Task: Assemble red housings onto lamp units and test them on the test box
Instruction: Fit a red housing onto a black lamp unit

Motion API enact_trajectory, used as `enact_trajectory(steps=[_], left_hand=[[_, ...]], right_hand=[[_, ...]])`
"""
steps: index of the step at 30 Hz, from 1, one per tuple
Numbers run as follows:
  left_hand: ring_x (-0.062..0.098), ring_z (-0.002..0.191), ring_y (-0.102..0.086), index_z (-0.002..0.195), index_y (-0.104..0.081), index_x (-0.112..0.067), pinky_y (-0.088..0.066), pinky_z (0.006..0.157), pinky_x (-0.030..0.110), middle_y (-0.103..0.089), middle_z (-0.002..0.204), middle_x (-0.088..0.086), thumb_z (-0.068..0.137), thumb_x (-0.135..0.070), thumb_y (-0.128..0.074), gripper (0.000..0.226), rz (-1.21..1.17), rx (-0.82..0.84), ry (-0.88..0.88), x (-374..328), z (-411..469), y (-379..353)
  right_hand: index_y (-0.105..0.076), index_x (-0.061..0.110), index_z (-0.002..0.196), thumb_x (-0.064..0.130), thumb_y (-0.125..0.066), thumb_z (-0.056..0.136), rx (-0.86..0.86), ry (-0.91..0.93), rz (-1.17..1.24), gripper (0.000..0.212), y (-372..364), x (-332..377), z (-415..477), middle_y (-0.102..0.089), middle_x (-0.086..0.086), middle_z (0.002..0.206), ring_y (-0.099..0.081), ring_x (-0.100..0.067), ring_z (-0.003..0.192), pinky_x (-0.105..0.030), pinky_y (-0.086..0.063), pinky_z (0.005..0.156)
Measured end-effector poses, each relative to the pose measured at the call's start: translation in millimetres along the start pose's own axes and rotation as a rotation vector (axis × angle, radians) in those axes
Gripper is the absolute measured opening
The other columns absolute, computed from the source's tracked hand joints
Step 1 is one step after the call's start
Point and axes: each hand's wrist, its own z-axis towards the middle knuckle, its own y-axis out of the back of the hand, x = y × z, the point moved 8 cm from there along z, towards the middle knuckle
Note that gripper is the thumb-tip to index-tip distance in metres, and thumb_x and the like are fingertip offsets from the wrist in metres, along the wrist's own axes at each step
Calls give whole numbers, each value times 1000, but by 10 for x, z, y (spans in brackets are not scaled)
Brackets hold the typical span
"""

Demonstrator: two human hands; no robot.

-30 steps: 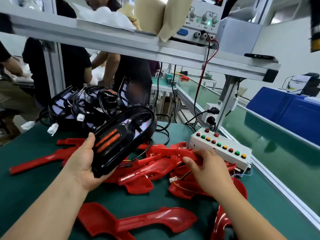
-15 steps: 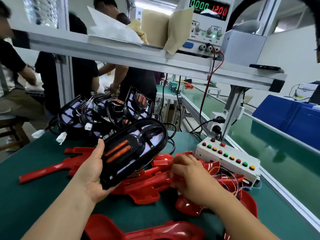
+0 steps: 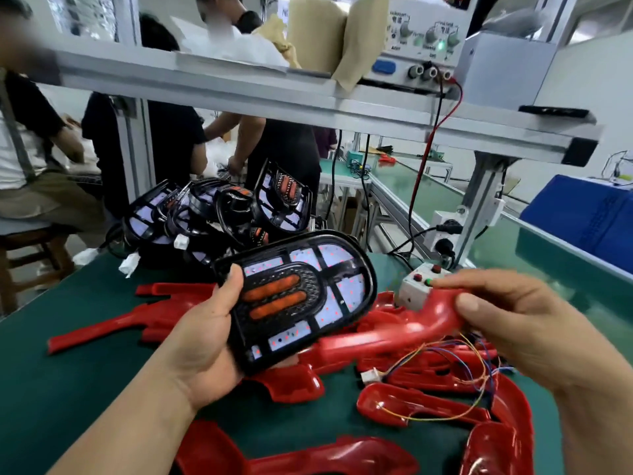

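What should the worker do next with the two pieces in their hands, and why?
Probably bring the red housing in the right hand over to the black lamp unit held in the left hand and line it up. Both parts are lifted, close together, but not yet joined.

Your lamp unit [image 3: 301,296]: black frame, pale panels speckled with red dots, two orange bars on dark mesh. Your housing [image 3: 404,329]: glossy red. Test box [image 3: 412,293]: white, with red and green buttons. Your bench mat [image 3: 68,389]: dark green.

test box [image 3: 414,294] mostly hidden behind right hand [image 3: 524,323], held red housing [image 3: 394,334] motion-blurred, PSU [image 3: 421,39] display cut off at top
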Motion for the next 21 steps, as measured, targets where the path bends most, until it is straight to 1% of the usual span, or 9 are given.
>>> enact_trajectory(steps=[3,6,9,11,13,16,18,20,21], left_hand=[[29,95,-73,118,-69,-11,-60,61,41,-73,109,15,82,-58,-43,65,82,12,-29,35,-32,-92],[30,94,-73,131,-55,-19,-60,60,43,-74,109,13,83,-59,-43,64,146,9,-73,31,-36,-129],[29,90,-74,132,-52,-24,-59,57,42,-75,107,11,82,-59,-44,61,155,1,-97,12,-40,-120],[30,88,-74,130,-52,-26,-59,57,43,-75,106,10,84,-59,-45,57,154,-6,-93,15,-39,-104],[31,89,-74,128,-52,-27,-59,58,46,-75,106,10,85,-60,-46,55,157,-13,-83,31,-39,-90],[32,91,-73,127,-51,-29,-58,62,49,-74,108,10,81,-59,-51,55,161,-10,-77,56,-34,-95],[33,91,-73,124,-50,-32,-58,63,49,-75,107,9,76,-59,-57,55,163,-17,-88,57,-35,-92],[34,90,-73,121,-51,-36,-58,64,49,-75,107,8,74,-56,-63,53,159,-23,-106,55,-36,-82],[33,91,-73,120,-51,-37,-58,64,48,-75,107,8,73,-55,-65,52,162,-18,-118,55,-40,-86]], right_hand=[[-78,33,93,31,-67,77,26,20,-327,20,-324,14,100,-69,-3,93,-65,-12,87,-18,-50,77],[-74,37,95,38,-63,77,1,32,-458,22,-475,-26,133,-66,1,88,-61,-7,87,-11,-43,77],[-75,35,96,39,-63,77,-20,2,-463,23,-503,-85,127,-65,4,87,-60,-2,85,-6,-40,75],[-77,34,92,36,-64,76,-28,-32,-332,21,-482,-129,118,-68,1,87,-63,-1,78,-5,-42,70],[-78,32,89,33,-65,75,-17,-56,-226,19,-497,-171,106,-68,-5,88,-65,-5,74,-6,-44,66],[-77,37,89,39,-64,74,-26,-68,-312,20,-571,-242,92,-65,-1,86,-62,-5,79,-7,-43,70],[-75,39,91,44,-64,74,-67,-90,-358,20,-604,-317,76,-65,1,91,-63,-9,81,-14,-48,74],[-71,37,88,43,-69,77,-164,-105,-387,13,-576,-354,70,-64,2,92,-62,-8,74,-20,-52,71],[-68,36,85,39,-73,77,-207,-97,-406,10,-561,-350,62,-62,2,92,-60,-4,66,-16,-50,64]])
